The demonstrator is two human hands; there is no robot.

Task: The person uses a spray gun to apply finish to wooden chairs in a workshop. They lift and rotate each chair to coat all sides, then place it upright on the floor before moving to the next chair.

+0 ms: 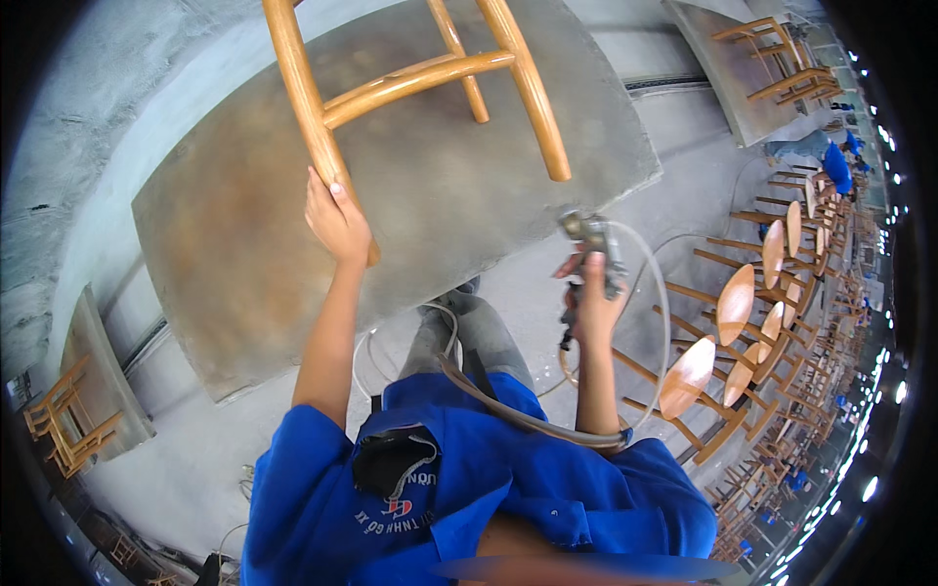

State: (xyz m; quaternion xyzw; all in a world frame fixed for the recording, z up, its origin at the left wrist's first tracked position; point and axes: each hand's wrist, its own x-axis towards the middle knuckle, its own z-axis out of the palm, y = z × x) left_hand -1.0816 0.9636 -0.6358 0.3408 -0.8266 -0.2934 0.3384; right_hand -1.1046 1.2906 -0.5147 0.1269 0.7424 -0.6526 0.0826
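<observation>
A glossy light-brown wooden chair frame (420, 90) lies over the stained board in front of me, its legs pointing toward me and its upper part cut off by the picture's top edge. My left hand (338, 217) is wrapped round the lower end of its left leg. Away from the chair, to the right, my right hand (596, 298) grips a metal spray gun (591, 234), slightly blurred. A clear hose (662, 293) loops from the gun past my right forearm, and another tube crosses my waist. No spray shows.
The chair rests above a large grey-brown board (234, 225). Several chairs with pale oval parts (735, 305) stand in rows at the right. Another board with a chair frame (772, 59) is at the far right, and one more chair frame (70, 430) at the left. People in blue work farther off.
</observation>
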